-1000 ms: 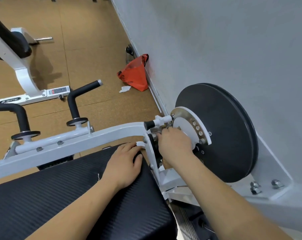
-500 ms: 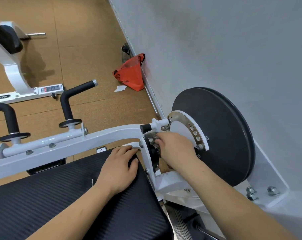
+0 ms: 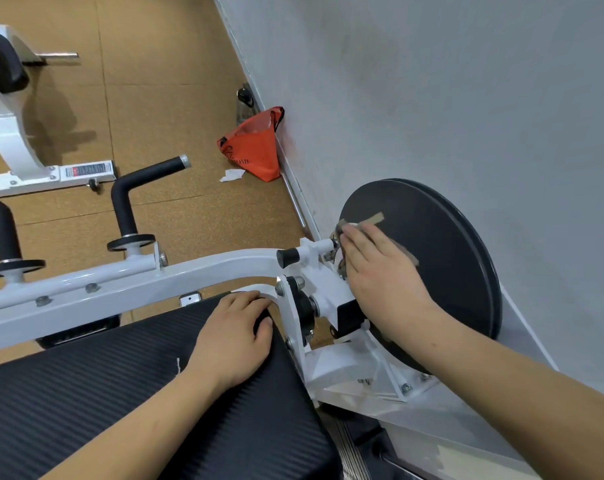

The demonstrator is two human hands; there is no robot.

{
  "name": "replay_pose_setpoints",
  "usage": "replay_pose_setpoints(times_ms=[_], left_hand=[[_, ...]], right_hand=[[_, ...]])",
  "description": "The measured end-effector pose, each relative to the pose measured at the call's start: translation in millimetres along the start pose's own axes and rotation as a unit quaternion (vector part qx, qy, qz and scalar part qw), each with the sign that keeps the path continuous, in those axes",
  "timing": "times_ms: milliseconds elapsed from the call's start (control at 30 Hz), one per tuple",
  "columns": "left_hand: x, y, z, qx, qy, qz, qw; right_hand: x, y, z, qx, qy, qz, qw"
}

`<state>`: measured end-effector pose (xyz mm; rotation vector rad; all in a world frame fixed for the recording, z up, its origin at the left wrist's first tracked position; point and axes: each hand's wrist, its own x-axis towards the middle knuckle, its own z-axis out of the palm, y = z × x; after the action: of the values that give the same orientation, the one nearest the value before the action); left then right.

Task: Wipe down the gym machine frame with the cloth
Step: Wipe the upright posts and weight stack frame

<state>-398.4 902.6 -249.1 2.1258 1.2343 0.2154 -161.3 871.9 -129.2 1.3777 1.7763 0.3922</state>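
the fingers (image 3: 357,245) of the right hand (image 3: 387,282) are lying straight and close together, pressing flat on a grey-brown cloth (image 3: 372,219). the cloth is sitting under this hand, against the left part of the black disc (image 3: 446,258), at the place where the white frame (image 3: 196,273) is meeting the disc. only a strip and a corner of the cloth are showing beyond the fingertips. just left of these fingers, a black knob (image 3: 287,258) is sticking out of the frame.

the left hand (image 3: 233,337) is resting palm down on the far right corner of the black pad (image 3: 96,403). its fingers are together and are bending a little over the far edge of the pad, beside the curved white bar; i cannot tell if they are touching it.

farther left, a black handle (image 3: 136,192) is standing up from the frame. far away on the floor (image 3: 155,98), an orange bag (image 3: 255,150) is leaning against the grey wall (image 3: 432,81).
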Motion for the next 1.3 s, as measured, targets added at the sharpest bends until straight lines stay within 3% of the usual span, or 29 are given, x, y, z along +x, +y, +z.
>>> replay_pose_setpoints(times_ms=[167, 367, 733, 867, 933, 1000, 1067, 1133, 1200, 1300], left_hand=[[-1.1, -0.7, -3.3, -0.002, -0.018, 0.005, 1.0], [-1.2, 1.0, -3.8, 0.029, -0.016, 0.019, 0.999], [0.7, -4.8, 0.4, 0.013, -0.009, 0.011, 1.0], [0.0, -5.5, -0.8, -0.001, -0.004, 0.018, 1.0], [0.8, -10.8, 0.7, -0.021, -0.018, 0.014, 1.0], [0.7, -8.3, -1.7, -0.069, 0.014, -0.005, 0.998], [-2.2, 13.7, -8.3, -0.135, 0.141, -0.006, 0.981], [-5.8, 58.6, -20.9, -0.189, 0.229, 0.067, 0.952], [-5.7, 105.1, -24.6, -0.23, 0.191, 0.14, 0.944], [13.6, 145.6, -6.5, -0.29, 0.066, 0.101, 0.949]], right_hand=[[30.6, 5.7, -7.5, -0.045, -0.043, -0.044, 0.997], [-6.4, -4.2, -0.4, 0.005, -0.044, -0.034, 0.998], [16.9, 1.1, -6.2, 0.154, 0.049, 0.043, 0.986], [11.7, -1.1, 3.2, 0.146, 0.059, 0.019, 0.987], [7.8, 1.3, 12.5, 0.157, 0.102, 0.02, 0.982], [2.0, 1.5, 17.3, 0.186, 0.143, 0.038, 0.971], [0.0, -2.8, 19.0, 0.224, 0.194, 0.07, 0.953], [-0.4, -4.2, 15.8, 0.3, 0.247, 0.102, 0.916], [-4.0, 2.0, 15.4, 0.4, 0.26, 0.124, 0.87], [-15.3, 16.9, 20.3, 0.517, 0.225, 0.123, 0.817]])
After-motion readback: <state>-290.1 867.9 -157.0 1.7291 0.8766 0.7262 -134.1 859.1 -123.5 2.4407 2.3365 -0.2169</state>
